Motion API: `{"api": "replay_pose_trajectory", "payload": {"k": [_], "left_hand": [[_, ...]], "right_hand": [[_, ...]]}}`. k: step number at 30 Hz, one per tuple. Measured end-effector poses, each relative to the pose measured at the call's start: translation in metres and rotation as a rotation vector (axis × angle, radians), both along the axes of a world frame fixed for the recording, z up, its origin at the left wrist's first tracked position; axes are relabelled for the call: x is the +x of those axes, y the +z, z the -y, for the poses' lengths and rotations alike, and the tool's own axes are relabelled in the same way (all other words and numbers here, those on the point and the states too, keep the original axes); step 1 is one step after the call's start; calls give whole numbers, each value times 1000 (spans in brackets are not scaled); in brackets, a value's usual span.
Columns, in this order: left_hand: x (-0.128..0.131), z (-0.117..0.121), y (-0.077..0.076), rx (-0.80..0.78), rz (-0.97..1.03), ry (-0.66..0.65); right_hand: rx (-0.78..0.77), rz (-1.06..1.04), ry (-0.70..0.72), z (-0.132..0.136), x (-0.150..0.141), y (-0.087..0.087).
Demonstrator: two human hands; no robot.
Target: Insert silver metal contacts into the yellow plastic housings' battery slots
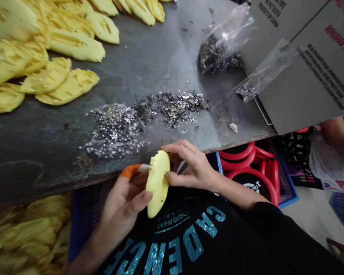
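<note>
yellow piece (157, 189) held up in front of your shirt (218, 238)

you hold the piece on end, leaning slightly, just off the near edge of the grey table (149, 72). your left hand (122, 204) is clamped on its left side, thumb pressed near the lower half; an orange cover (129, 172) wraps one finger. your right hand (197, 168) pinches its right side, thumb and fingers near the upper end. on the table just past your hands lies a loose spread of small shiny metal bits (111, 130). beyond them, to the left, more yellow pieces (74, 45) lie heaped. to the right, a clear bag (215, 51) of dark bits stands near a grey box (278, 68). lower right, a blue crate (291, 200) holds red-rimmed discs (253, 181).
</note>
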State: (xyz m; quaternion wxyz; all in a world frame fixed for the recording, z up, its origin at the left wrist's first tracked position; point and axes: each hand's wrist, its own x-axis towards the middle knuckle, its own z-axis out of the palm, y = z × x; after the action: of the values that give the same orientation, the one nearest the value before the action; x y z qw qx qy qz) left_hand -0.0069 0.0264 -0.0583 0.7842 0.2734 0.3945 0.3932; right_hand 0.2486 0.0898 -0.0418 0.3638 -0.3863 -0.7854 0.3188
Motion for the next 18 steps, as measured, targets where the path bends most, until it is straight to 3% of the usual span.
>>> {"api": "replay_pose_trajectory", "payload": {"k": [3, 5, 10, 18], "left_hand": [[9, -9, 24, 30, -3, -43], [11, -11, 30, -5, 53, -13], [13, -13, 33, 0, 51, 278], [18, -14, 34, 42, 64, 319]], "right_hand": [[-43, -23, 93, 2, 15, 12], [-54, 3, 93, -5, 35, 17], [154, 318, -268, -36, 80, 14], [228, 441, -172, -45, 65, 4]]}}
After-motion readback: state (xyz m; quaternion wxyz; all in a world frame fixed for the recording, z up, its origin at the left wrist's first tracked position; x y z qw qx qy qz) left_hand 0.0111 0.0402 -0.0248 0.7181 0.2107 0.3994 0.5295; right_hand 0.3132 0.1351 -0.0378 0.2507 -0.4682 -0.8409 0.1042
